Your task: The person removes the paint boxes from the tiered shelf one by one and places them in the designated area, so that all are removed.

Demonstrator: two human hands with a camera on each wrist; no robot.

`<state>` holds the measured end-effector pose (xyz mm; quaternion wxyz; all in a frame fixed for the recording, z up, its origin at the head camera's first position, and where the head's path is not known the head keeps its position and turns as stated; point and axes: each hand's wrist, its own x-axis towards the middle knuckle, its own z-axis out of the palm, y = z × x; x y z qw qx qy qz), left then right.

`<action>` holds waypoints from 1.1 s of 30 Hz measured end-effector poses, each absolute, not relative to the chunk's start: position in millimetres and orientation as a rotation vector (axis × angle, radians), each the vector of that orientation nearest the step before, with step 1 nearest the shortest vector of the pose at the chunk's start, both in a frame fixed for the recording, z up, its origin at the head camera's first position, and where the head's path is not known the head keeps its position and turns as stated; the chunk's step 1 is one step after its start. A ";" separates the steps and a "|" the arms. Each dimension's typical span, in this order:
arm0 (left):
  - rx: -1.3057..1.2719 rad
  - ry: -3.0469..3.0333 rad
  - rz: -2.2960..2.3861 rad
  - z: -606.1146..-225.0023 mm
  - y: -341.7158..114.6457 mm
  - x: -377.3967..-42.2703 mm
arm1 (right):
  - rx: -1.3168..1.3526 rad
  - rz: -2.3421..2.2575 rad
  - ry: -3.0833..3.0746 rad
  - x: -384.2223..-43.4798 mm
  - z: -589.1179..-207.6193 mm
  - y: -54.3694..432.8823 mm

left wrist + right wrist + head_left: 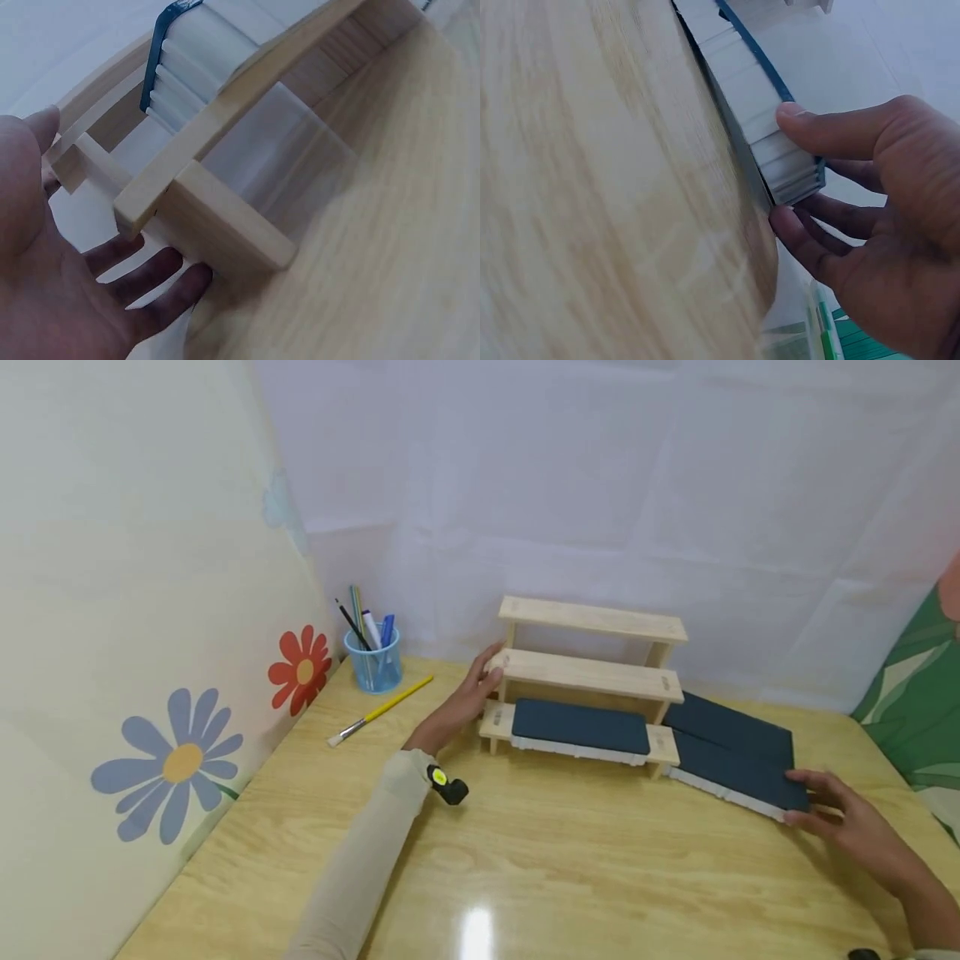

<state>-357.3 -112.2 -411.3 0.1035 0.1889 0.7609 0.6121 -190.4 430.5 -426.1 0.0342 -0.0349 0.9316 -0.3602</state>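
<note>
A three-tier wooden step shelf [588, 670] stands on the table near the back wall. My left hand [472, 687] grips the left end of its middle tier, thumb on the board; the other fingers lie along the side in the left wrist view. Across the lowest tier lies a dark blue slab [581, 725] with white ridged sides. To the right, a larger dark blue slab [738, 752], also white-ridged and marked by a crease or seam, lies beside the shelf. My right hand [847, 818] pinches its right end, thumb on one cover and fingers on the other [787, 150].
A light blue cup [375, 664] with pens and pencils stands at the back left. In front of it lies a yellow-handled paintbrush [382, 708]. White cloth [562, 485] hangs behind the table, and a flower-printed sheet [165, 652] borders it on the left.
</note>
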 end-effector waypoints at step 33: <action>0.582 2.315 1.508 -431.7 -135.9 -305.6 | -0.904 -1.245 2.649 -241.0 -373.0 289.5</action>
